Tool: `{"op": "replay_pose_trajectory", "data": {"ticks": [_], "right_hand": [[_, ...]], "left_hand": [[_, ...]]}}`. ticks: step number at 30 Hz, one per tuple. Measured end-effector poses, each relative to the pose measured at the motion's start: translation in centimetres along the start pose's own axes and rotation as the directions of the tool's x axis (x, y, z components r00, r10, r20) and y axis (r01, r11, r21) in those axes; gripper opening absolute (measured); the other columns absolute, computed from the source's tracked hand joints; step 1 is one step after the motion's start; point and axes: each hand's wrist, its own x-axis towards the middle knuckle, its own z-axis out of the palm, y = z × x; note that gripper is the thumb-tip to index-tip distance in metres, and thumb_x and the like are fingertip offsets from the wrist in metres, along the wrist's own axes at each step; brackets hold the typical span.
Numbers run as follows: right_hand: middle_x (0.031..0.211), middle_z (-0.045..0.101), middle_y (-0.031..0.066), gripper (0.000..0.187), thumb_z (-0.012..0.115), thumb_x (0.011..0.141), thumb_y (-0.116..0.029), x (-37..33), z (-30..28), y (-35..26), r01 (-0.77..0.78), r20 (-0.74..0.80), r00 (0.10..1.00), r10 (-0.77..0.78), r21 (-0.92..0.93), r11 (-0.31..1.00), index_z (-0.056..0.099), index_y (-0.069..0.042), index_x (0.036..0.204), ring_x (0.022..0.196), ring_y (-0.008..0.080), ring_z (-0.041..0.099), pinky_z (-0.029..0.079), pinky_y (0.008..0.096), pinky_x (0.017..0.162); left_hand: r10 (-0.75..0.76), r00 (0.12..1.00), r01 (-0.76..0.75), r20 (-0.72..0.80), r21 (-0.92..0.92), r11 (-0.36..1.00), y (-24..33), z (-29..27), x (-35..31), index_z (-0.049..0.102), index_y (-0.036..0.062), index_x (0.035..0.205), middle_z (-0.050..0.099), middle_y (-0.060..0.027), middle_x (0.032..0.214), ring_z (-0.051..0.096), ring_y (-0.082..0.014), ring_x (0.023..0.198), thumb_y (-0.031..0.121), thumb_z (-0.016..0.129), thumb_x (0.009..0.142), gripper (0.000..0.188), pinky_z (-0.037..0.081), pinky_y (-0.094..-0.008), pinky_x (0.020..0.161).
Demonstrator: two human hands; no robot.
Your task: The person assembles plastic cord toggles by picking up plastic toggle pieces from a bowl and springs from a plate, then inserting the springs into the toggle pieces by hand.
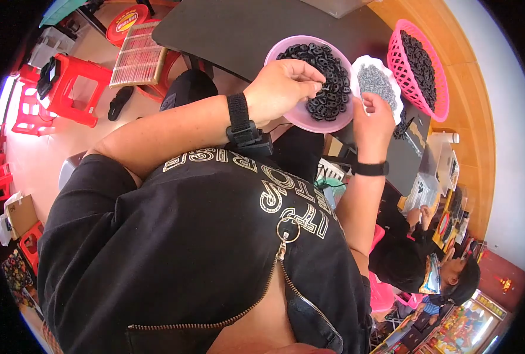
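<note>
My left hand (pixel 281 87) hovers at the pink bowl (pixel 311 126), its thumb and forefinger pinched together over a heap of small black ring-like pieces (pixel 328 103). Whatever lies between those fingertips is too small to make out. To its right, my right hand (pixel 375 123) is at the near edge of a white scalloped dish (pixel 359 62) full of tiny grey metal-looking bits (pixel 376 81). Its thumb and fingertips are also closed in a pinch; what they hold, if anything, cannot be made out.
A pink lattice basket (pixel 402 72) with more black pieces (pixel 421 68) stands right of the dish on the dark table (pixel 227 29). Loose black pieces lie near the basket. Red stools (pixel 76 88) stand at left. Another person (pixel 413 259) sits at lower right, hands at a work surface.
</note>
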Motion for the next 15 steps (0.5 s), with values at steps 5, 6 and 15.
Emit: {"op": "replay_pose_trajectory", "data": {"ticks": [5, 6, 15], "right_hand": [[0.084, 0.062, 0.0163, 0.034, 0.073, 0.071, -0.023, 0.9, 1.7, -1.0, -0.048, 0.067, 0.996, 0.067, -0.244, 0.969, 0.055, -0.003, 0.091, 0.079, 0.0338, 0.06, 0.047, 0.041, 0.07], [0.084, 0.062, 0.0166, 0.033, 0.073, 0.071, -0.022, 0.8, 1.9, -0.8, -0.046, 0.051, 0.997, 0.06, -0.251, 0.967, 0.055, -0.003, 0.091, 0.079, 0.0337, 0.06, 0.047, 0.041, 0.07], [0.068, 0.064, 0.0139, 0.02, 0.069, 0.076, -0.019, 0.1, 0.9, -0.8, -0.142, 0.043, 0.988, 0.149, -0.142, 0.98, 0.06, -0.003, 0.083, 0.064, 0.0297, 0.063, 0.049, 0.0376, 0.061]], "left_hand": [[-0.005, 1.0, 0.005, 0.005, 0.005, 1.0, 0.0, 0.0, 0.1, 0.061, -0.0002, 0.1, 0.061, -0.0015, 0.082, 0.055, -0.008, 0.075, 0.005, 0.059, 0.085, 0.017, 0.046, -0.0211, 0.072], [-0.007, 1.0, 0.006, 0.024, 0.009, 1.0, -0.1, -0.2, 0.1, 0.06, -0.0004, 0.1, 0.061, -0.0017, 0.082, 0.055, -0.0081, 0.075, 0.004, 0.059, 0.085, 0.016, 0.046, -0.0211, 0.071], [-0.052, 0.998, 0.052, 0.021, -0.027, 0.998, -0.2, -0.7, 0.6, 0.06, -0.0001, 0.099, 0.062, -0.004, 0.084, 0.057, -0.0089, 0.074, 0.004, 0.059, 0.084, 0.015, 0.048, -0.0216, 0.071]]}}
